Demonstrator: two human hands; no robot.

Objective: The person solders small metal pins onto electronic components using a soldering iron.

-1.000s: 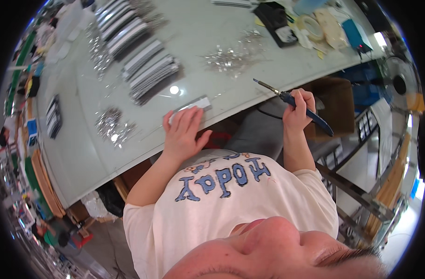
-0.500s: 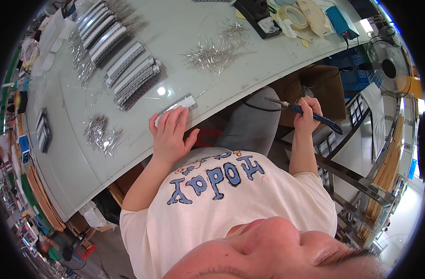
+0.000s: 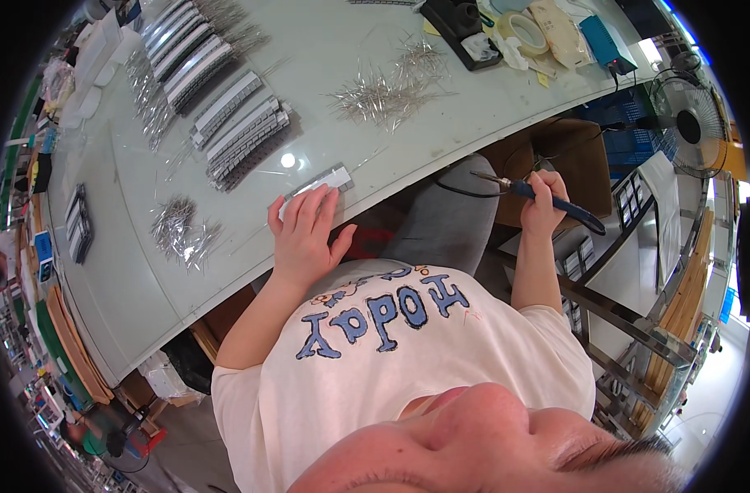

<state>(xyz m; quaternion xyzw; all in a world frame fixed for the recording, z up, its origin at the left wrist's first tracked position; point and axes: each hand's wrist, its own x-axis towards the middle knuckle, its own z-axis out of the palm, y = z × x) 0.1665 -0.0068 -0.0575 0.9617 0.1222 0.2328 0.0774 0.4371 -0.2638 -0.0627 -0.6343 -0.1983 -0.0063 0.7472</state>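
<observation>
My left hand [image 3: 304, 230] lies at the table's near edge, fingers stretched out over a light grey strip-shaped part [image 3: 334, 177]. Its thumb stands apart from the fingers, and the strip is partly covered by them. To the right, past the table edge, my right hand [image 3: 544, 201] is closed around the dark blue handle of a soldering iron [image 3: 584, 215]. The iron's metal tip points left, away from the strip. Beyond my left hand stand rows of similar strip parts [image 3: 248, 144], and loose piles of thin metal wires [image 3: 383, 92] lie around.
Another wire pile [image 3: 182, 232] and a small stack of strips [image 3: 78, 226] lie on the left of the table [image 3: 252, 246]. At the back right are a black soldering stand [image 3: 461, 33], a tape roll [image 3: 523, 33] and a teal box [image 3: 605, 43]. A cardboard box [image 3: 568, 164] and a fan [image 3: 689, 123] stand right.
The table and its things have shifted slightly right in the view. Both hands keep nearly the same pose, the left over the strip and the right around the soldering iron.
</observation>
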